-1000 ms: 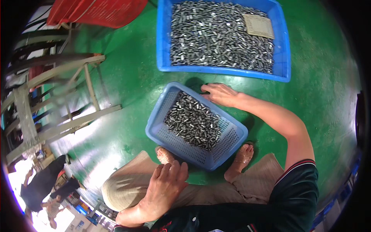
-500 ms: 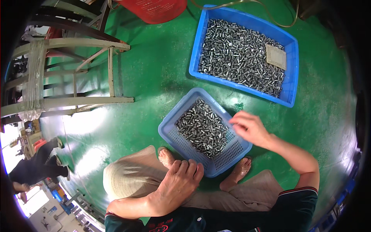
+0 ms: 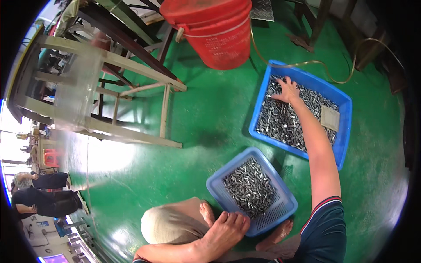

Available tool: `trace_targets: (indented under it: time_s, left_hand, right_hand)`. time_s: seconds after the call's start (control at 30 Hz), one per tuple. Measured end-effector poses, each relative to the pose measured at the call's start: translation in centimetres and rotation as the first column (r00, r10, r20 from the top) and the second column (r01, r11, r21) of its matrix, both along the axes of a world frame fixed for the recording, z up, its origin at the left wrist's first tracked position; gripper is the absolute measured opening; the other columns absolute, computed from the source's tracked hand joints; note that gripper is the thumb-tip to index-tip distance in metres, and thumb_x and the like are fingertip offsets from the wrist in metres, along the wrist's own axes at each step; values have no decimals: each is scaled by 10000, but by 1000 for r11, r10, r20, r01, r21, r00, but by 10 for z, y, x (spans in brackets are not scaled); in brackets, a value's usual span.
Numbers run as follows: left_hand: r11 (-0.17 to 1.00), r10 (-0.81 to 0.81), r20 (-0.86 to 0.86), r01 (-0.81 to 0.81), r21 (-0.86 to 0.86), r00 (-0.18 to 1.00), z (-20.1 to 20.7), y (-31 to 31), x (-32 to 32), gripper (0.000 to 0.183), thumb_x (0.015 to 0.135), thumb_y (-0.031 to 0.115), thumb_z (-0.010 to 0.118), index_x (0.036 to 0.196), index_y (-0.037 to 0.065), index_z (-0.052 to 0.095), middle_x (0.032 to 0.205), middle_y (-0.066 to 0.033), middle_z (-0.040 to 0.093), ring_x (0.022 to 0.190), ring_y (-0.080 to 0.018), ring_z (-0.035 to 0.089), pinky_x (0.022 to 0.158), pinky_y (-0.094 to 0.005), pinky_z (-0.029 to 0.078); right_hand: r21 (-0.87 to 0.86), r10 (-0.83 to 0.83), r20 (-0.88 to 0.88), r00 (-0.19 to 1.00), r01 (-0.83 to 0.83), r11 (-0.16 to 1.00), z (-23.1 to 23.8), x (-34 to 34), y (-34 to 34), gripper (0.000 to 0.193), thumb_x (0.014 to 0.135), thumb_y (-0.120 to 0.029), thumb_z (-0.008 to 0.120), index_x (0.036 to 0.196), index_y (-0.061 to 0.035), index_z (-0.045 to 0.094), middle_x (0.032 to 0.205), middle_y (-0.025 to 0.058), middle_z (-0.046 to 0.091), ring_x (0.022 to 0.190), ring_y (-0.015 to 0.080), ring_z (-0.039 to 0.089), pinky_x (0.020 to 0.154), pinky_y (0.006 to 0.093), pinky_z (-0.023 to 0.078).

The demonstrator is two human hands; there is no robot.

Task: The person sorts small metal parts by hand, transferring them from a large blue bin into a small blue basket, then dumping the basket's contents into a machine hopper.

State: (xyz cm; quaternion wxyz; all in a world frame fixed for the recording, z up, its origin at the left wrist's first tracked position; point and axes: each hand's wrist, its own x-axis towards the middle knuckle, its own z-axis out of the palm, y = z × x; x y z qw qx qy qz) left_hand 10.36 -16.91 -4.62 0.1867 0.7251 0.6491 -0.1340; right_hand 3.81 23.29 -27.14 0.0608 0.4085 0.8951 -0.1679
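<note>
My right hand point(image 3: 289, 90) reaches into the big blue bin point(image 3: 256, 130) at the far right. Its fingers are spread over the small metal pins point(image 3: 280, 121) inside, and I see nothing gripped in it. My left hand point(image 3: 226, 230) is close to the near left edge of the smaller blue perforated basket point(image 3: 287, 207), with its fingers curled. Its fingertips and whatever they may hold are hidden. More short metal pins point(image 3: 250, 186) lie heaped in that basket, which sits on the floor between my feet.
A pale rectangular piece point(image 3: 330, 118) rests on the pins in the bin. A red bucket point(image 3: 221, 44) stands behind, and a thin hose point(image 3: 313, 62) runs past the bin's far edge. At left is a metal frame point(image 3: 131, 131); people point(image 3: 48, 201) stand farther left on the green floor.
My right hand has moved from above the basket's right rim away into the far bin, its fingers now spread. My left hand stays curled by the basket. The whole view has shifted.
</note>
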Motion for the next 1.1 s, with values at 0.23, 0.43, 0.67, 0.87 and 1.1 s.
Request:
trace_targets:
  time_s: [0.23, 0.43, 0.67, 0.87, 1.1]
  left_hand:
    - [994, 58, 54, -63, 86, 997, -15, -8, -20, 341, 720, 178, 476, 1026, 31, 503, 814, -35, 482, 747, -146, 485, 656, -249, 382]
    - [982, 147, 13, -147, 115, 989, -5, -37, -21, 284, 718, 180, 481, 957, 29, 513, 830, -35, 502, 785, -145, 497, 661, -242, 371]
    - [953, 175, 6, -171, 250, 985, -5, -88, 35, 196, 738, 205, 474, 850, 60, 544, 838, -50, 527, 803, -191, 509, 716, -324, 360]
    - [962, 184, -20, -176, 207, 983, -11, -108, 62, 265, 757, 202, 452, 905, 29, 589, 885, -68, 559, 819, -211, 529, 738, -352, 381]
    - [769, 283, -298, -30, 639, 911, -69, -103, 92, 337, 647, 230, 472, 771, -55, 601, 775, -170, 583, 678, -244, 545, 683, -353, 424]
  right_hand:
    - [-81, 39, 221, 974, -21, 997, 23, -17, -3, 976, 469, -568, 718, 1302, -287, 294, 1356, 96, 206, 1227, 390, 212, 923, 572, 292]
    - [-95, 186, 35, 982, -182, 979, -5, -19, -57, 903, 502, -529, 710, 1270, -204, 364, 1295, 207, 290, 1161, 441, 310, 955, 491, 289]
    - [-58, 283, -136, 949, -293, 954, -16, 55, -106, 678, 629, -239, 643, 1233, -74, 385, 1235, 272, 369, 1086, 412, 406, 926, 435, 322]
    - [-185, 203, -483, 852, -326, 927, -84, 105, -97, 325, 660, -44, 549, 983, -26, 521, 902, 86, 510, 825, 239, 496, 757, 320, 397]
    - [-838, -540, -372, 755, -22, 546, 45, 187, -170, 279, 719, -39, 556, 987, -113, 532, 735, -43, 502, 560, 32, 451, 412, 159, 315]
